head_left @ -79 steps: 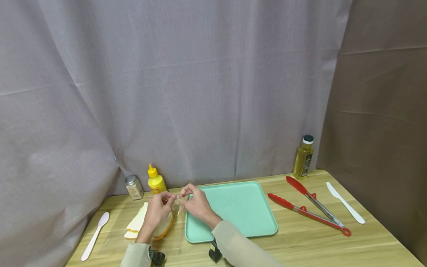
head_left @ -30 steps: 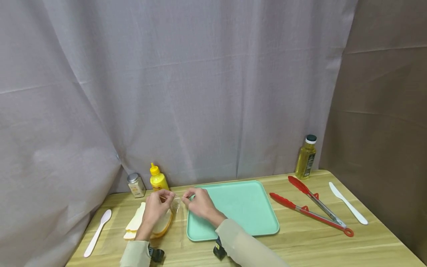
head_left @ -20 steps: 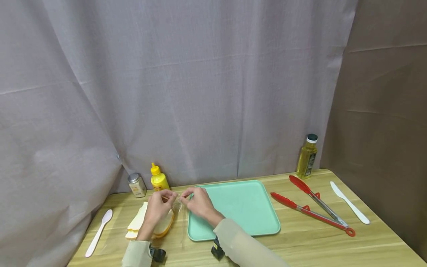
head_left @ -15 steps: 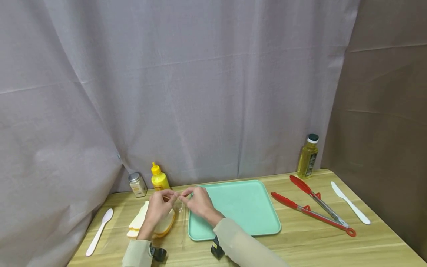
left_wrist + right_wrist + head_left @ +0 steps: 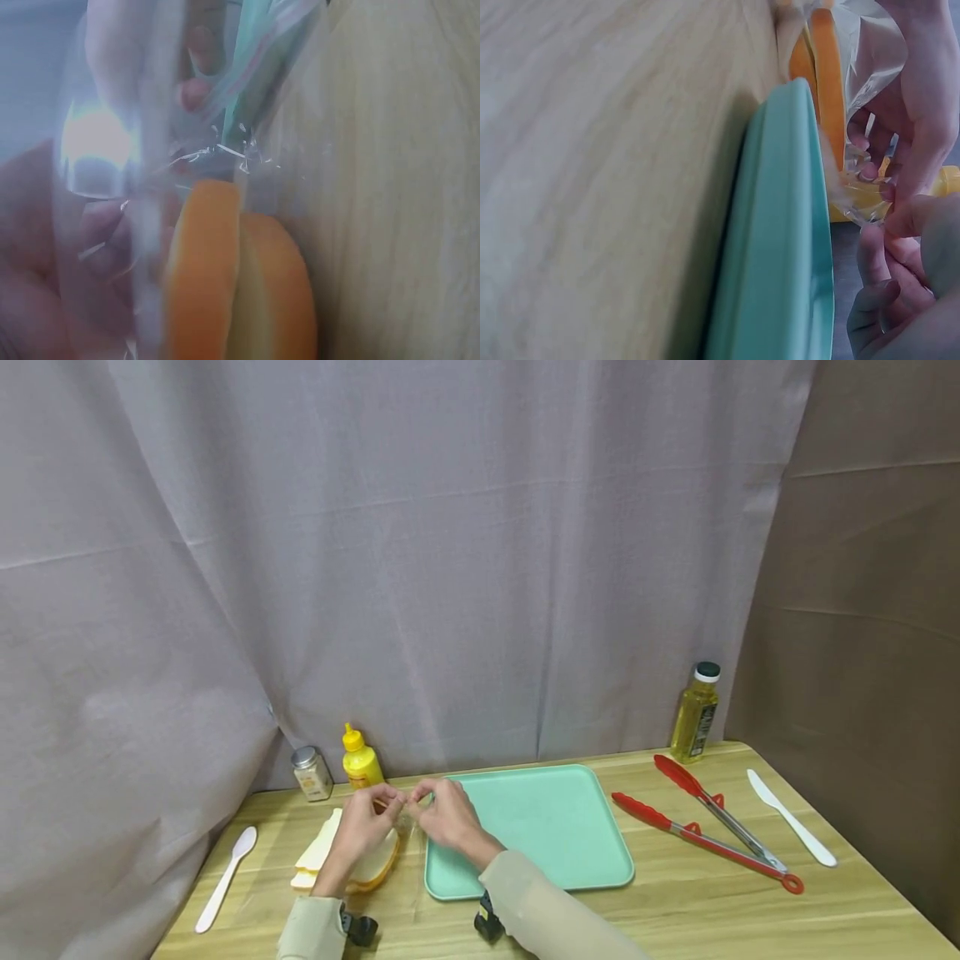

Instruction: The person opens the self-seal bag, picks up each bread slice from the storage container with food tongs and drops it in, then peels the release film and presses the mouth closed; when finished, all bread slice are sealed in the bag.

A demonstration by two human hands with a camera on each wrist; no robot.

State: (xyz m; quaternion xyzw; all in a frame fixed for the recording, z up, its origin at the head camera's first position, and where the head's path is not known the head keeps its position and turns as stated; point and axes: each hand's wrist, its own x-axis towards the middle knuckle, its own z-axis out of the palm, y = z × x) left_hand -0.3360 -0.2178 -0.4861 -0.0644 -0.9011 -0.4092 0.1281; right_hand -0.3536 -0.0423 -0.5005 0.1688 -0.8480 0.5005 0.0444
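Both hands meet fingertip to fingertip over the mouth of a clear plastic bag (image 5: 877,56) that holds bread slices (image 5: 202,270) with orange-brown crusts. Thumb and forefinger of my left hand (image 5: 360,828) pinch the bag's edge. Just to its right, my right hand (image 5: 448,818) pinches the same edge, as the right wrist view shows its fingers (image 5: 871,255) close against the film. In the head view the slices lie on the table under the left hand and wrist, partly hidden. A mint-green tray (image 5: 532,827) lies beneath and right of the right hand.
A yellow squeeze bottle (image 5: 363,764) and a silver-capped shaker (image 5: 312,774) stand behind the bread. At left lies a white spoon (image 5: 225,883). Right of the tray are red-tipped tongs (image 5: 712,843), an oil bottle (image 5: 694,714) and a white knife (image 5: 791,818), with a grey curtain (image 5: 480,568) behind.
A second ago the fingertips stood apart with the bag's edge spread between them; now they are together. The head view has shifted slightly, and the other things stay put.
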